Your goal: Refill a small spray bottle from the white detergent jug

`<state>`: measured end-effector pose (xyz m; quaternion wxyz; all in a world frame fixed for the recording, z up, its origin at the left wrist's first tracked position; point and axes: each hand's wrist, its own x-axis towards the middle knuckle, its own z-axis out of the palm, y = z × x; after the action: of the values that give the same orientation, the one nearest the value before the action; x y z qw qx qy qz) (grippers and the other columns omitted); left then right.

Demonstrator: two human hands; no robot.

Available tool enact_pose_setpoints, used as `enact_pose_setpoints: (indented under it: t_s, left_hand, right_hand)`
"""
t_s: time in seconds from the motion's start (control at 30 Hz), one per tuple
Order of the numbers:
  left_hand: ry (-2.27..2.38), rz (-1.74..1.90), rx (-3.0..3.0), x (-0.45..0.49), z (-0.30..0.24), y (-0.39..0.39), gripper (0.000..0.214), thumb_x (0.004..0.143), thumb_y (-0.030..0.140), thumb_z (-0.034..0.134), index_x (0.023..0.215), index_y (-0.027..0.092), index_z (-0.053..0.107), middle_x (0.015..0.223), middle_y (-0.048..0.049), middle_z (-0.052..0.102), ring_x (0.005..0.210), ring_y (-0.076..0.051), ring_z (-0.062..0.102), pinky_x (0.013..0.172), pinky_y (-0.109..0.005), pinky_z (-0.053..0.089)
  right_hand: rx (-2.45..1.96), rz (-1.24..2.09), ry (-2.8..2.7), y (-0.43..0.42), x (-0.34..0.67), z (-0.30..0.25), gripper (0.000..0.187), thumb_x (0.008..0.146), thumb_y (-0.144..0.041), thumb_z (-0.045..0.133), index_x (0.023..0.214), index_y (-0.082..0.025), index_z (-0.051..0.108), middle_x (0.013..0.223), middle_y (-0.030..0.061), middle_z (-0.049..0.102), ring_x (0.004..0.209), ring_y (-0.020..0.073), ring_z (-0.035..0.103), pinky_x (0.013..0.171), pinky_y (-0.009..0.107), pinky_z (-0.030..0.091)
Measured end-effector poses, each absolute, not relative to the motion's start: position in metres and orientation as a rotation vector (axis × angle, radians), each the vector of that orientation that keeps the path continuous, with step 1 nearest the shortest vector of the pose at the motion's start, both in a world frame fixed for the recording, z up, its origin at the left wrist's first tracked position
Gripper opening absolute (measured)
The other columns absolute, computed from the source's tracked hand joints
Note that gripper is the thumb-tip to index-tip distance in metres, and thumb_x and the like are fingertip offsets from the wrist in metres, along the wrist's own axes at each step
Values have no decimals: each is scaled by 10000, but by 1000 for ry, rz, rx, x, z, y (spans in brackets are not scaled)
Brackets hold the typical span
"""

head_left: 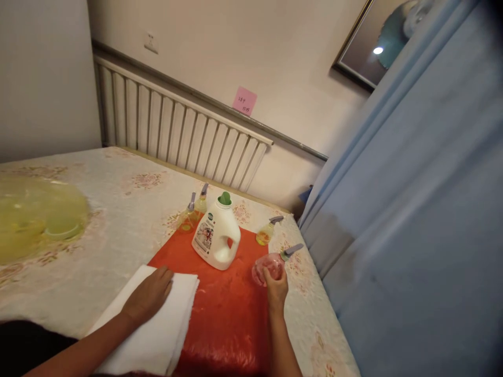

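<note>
My right hand [276,285] is wrapped round a clear pinkish bottle [265,268] with a grey-purple trigger top, which tilts to the right at the edge of a shiny red sheet [226,314]. On the left, my left hand [155,290] rests on a folded white cloth [157,335], its fingers bent and close together against it. A white jug [220,233] with a green cap [225,198] stands on the red sheet between and beyond my hands; its handle faces right.
Two small spray bottles [187,217] [202,199] stand left of the jug, and another with yellow liquid [265,233] stands right. A yellow translucent plastic bundle [39,220] lies on the floral tablecloth [118,204]. A radiator [176,123] runs behind; a blue curtain [412,209] hangs right.
</note>
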<state>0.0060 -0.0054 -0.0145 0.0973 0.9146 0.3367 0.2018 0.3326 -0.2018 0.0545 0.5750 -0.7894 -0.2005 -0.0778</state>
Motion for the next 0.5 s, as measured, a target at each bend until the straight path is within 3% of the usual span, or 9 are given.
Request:
enact_pose_setpoints:
  t_s: [0.27,0.5]
  left_hand:
    - [957,668,2716,4,-24,-3,278,974,252,359,944,192,629,991,-103,643,915,-260,623,856,-403,473]
    - [946,707,2713,3,-34,2,261,982,288,393,977,207,641,1014,-93,668,963,-261,638,898,-399,480]
  right_hand:
    - [-1955,-229,-349,-154,383,48,732,594,-497,734,1215,-126,617,1232,189,696,1136,332,657,965,385,498]
    - [-1991,-283,-341,-124,407,37,723,608,-496,732,1190,-91,590,1184,238,697,1070,341,676,932,397,509]
